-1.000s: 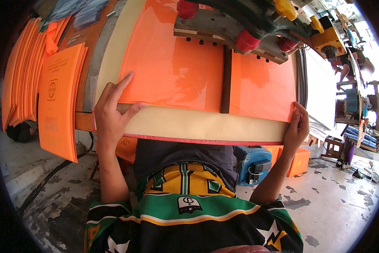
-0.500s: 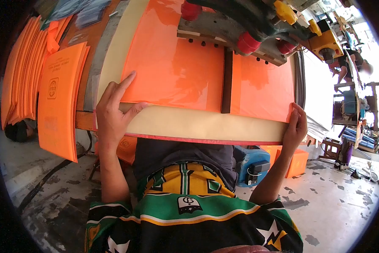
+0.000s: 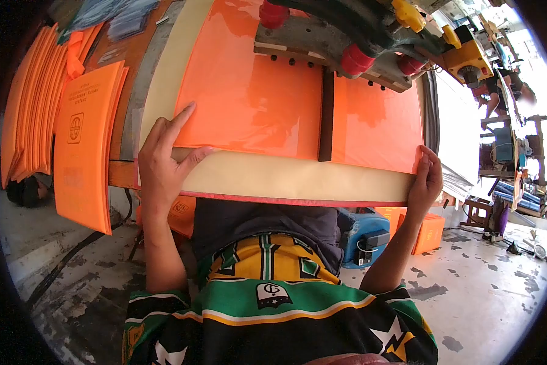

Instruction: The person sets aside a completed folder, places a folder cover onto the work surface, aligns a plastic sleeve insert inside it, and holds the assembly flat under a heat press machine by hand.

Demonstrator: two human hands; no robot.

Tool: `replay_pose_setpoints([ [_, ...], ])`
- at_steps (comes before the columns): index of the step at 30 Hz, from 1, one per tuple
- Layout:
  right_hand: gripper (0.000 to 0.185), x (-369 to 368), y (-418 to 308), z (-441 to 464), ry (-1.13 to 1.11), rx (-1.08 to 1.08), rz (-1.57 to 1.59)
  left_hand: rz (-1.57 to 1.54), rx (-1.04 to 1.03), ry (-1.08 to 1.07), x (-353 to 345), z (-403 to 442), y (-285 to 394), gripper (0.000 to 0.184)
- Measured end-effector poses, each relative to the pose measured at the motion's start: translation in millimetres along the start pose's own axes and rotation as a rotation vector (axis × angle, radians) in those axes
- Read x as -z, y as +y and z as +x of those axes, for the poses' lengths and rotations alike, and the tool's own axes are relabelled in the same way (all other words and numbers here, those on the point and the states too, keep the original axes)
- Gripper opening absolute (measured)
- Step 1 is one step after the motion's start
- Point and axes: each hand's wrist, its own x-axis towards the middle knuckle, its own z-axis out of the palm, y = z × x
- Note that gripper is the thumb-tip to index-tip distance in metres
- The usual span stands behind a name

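An orange sheet [image 3: 249, 109] with a clear glossy cover lies on a beige board [image 3: 285, 176] with a red front edge. A dark strip [image 3: 326, 115] runs across the sheet. The machine's metal plate [image 3: 310, 39] is over its far part. My left hand [image 3: 167, 152] rests at the sheet's near left corner, thumb and forefinger spread apart, the other fingers curled. At the near right corner, my right hand [image 3: 427, 176] has its fingers together, pinching the sheet's edge.
Folded orange covers [image 3: 81, 146] stand at the left, beside a stack [image 3: 33, 109]. Clear plastic sheets [image 3: 112, 18] lie at the back left. A blue device [image 3: 363, 237] and orange covers [image 3: 430, 234] are below the table. A person [image 3: 517, 88] is at the far right.
Both hands keep nearly the same places and poses. The view has shifted slightly, and the metal plate still stands over the far part of the sheet.
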Motion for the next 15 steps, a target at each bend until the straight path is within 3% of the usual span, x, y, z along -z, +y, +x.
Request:
replay_pose_setpoints([
  [15, 0.029, -0.1, 1.3, 1.7, -0.011, 0.008, -0.008, 0.024, 0.016, -0.023, 1.9, -0.8, 0.8, 0.078],
])
